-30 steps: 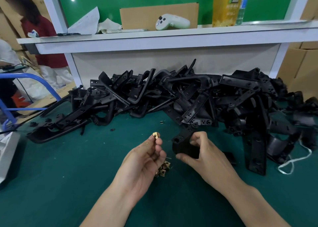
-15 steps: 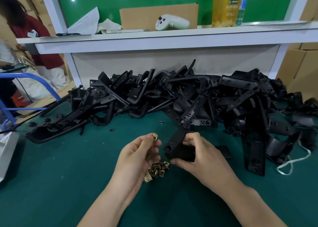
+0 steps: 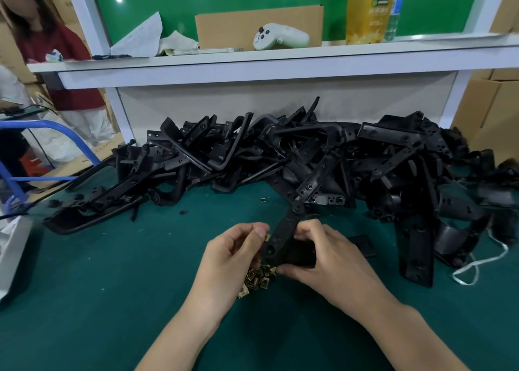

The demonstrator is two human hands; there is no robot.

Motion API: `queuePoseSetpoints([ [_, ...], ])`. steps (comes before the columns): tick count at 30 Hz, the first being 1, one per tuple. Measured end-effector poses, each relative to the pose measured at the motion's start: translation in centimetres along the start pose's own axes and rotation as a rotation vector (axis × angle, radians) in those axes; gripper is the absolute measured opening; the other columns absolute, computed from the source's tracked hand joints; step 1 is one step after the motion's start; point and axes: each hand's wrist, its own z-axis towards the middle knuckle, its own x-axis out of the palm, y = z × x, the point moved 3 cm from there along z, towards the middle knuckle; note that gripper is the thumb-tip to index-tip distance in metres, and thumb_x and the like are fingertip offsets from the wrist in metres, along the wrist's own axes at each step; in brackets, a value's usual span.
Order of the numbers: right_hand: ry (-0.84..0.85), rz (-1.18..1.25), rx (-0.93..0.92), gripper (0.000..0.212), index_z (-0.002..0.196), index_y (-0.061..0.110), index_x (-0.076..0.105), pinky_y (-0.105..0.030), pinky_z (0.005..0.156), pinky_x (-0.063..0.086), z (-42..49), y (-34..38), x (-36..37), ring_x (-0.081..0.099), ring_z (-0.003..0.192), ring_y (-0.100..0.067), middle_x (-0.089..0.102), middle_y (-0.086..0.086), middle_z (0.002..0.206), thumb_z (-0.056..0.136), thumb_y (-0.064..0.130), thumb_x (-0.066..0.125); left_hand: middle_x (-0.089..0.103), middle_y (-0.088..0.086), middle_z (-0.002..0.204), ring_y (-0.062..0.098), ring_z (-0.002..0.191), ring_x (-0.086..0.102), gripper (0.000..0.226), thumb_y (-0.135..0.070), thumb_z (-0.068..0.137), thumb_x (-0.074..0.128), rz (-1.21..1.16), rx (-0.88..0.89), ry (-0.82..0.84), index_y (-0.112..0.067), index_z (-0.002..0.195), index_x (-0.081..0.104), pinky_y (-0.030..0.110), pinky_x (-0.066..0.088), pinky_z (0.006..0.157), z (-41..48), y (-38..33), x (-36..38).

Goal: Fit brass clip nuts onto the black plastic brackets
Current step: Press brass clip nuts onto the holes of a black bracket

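My right hand [image 3: 328,261] grips a black plastic bracket [image 3: 283,241] just above the green mat, its arm pointing up and away. My left hand [image 3: 233,255] pinches a brass clip nut [image 3: 267,237] against the bracket's left edge; only a sliver of the nut shows past my fingertips. Under both hands lies a small heap of brass clip nuts [image 3: 257,279]. A long pile of black plastic brackets [image 3: 280,162] stretches across the back of the mat.
A white shelf [image 3: 280,61] overhangs the pile, bearing a cardboard piece, a white controller [image 3: 278,37] and a yellow bag. A blue cart frame [image 3: 42,146] and a standing person are at the left. A white cord [image 3: 477,266] lies at the right.
My left hand has carried the clip nut rightward to the bracket's edge. My right hand has lifted the bracket and turned it towards the left hand. The person at the left has shifted.
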Motion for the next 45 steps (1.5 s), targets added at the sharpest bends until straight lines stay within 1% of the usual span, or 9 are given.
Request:
queuePoseSetpoints([
  [4,0.015,-0.007,-0.006,0.061,0.111,0.047,0.031,-0.030,0.093,0.047,0.0,0.1,0.0,0.052,0.114,-0.006,0.056,0.020,0.119,0.066,0.083,0.052,0.078,-0.004,0.092,0.005,0.079,0.067,0.016,-0.024,0.097,0.062,0.031,0.022,0.004,-0.024,0.097,0.078,0.018,0.055,0.069,0.0,0.0,0.0],
  [12,0.019,-0.017,-0.008,0.061,0.110,0.048,0.030,-0.029,0.093,0.047,0.0,0.1,0.2,0.053,0.113,-0.008,0.054,0.020,0.117,0.065,0.084,0.052,0.077,-0.003,0.087,0.005,0.077,0.067,0.011,-0.021,0.093,0.067,0.005,0.007,-0.008,-0.022,0.099,0.076,0.019,0.055,0.071,0.0,0.1,0.1],
  [16,-0.018,-0.038,-0.009,0.061,0.111,0.046,0.031,-0.025,0.085,0.044,0.0,0.0,0.3,0.053,0.110,-0.010,0.054,0.021,0.115,0.068,0.081,0.057,0.077,-0.007,0.088,0.002,0.077,0.066,0.011,-0.026,0.091,0.069,-0.002,0.020,-0.024,-0.024,0.099,0.076,0.017,0.055,0.071,-0.1,0.0,0.2],
  [19,-0.100,-0.062,-0.024,0.058,0.109,0.041,0.032,-0.025,0.077,0.040,0.0,0.1,0.2,0.054,0.103,-0.010,0.053,0.023,0.105,0.073,0.072,0.066,0.074,-0.015,0.090,-0.003,0.076,0.065,0.021,-0.021,0.090,0.073,0.059,0.068,0.014,-0.029,0.110,0.071,0.010,0.049,0.071,-0.5,-0.1,0.8],
  [22,-0.131,-0.065,-0.021,0.056,0.109,0.039,0.033,-0.029,0.076,0.044,-0.1,0.1,0.3,0.054,0.099,-0.013,0.061,0.016,0.107,0.074,0.074,0.060,0.069,-0.027,0.096,-0.004,0.078,0.065,0.034,-0.021,0.089,0.074,0.198,0.116,-0.012,-0.040,0.116,0.063,0.006,0.046,0.068,-1.0,0.2,1.5],
  [28,-0.150,-0.073,-0.023,0.056,0.106,0.038,0.032,-0.027,0.073,0.040,-0.2,0.3,0.4,0.055,0.097,-0.014,0.062,0.014,0.105,0.074,0.067,0.068,0.069,-0.022,0.101,-0.005,0.096,0.063,0.036,-0.029,0.088,0.075,0.328,0.173,-0.087,-0.046,0.117,0.060,0.007,0.044,0.079,-1.1,0.5,1.5],
  [33,-0.126,-0.056,-0.001,0.056,0.106,0.040,0.030,-0.027,0.074,0.038,-0.1,0.1,0.6,0.054,0.100,-0.015,0.056,0.016,0.105,0.074,0.067,0.067,0.067,-0.028,0.101,-0.003,0.096,0.064,0.035,-0.030,0.088,0.075,0.330,0.168,-0.086,-0.051,0.111,0.060,0.007,0.044,0.079,-1.0,0.8,1.5],
  [40,-0.122,-0.059,-0.010,0.057,0.108,0.038,0.032,-0.027,0.075,0.041,-0.2,0.1,0.7,0.055,0.103,-0.015,0.060,0.014,0.108,0.074,0.069,0.065,0.065,-0.031,0.102,-0.004,0.097,0.062,0.033,-0.031,0.090,0.073,0.395,0.202,-0.081,-0.055,0.108,0.059,0.006,0.044,0.078,-1.0,1.1,1.5],
  [45,-0.141,-0.055,-0.016,0.056,0.108,0.039,0.032,-0.027,0.075,0.042,-0.2,0.3,0.5,0.055,0.100,-0.015,0.061,0.013,0.107,0.072,0.070,0.061,0.064,-0.026,0.106,-0.009,0.104,0.057,0.035,-0.052,0.085,0.068,0.464,0.169,-0.109,-0.055,0.117,0.053,0.007,0.043,0.081,-0.9,1.5,1.1],
])
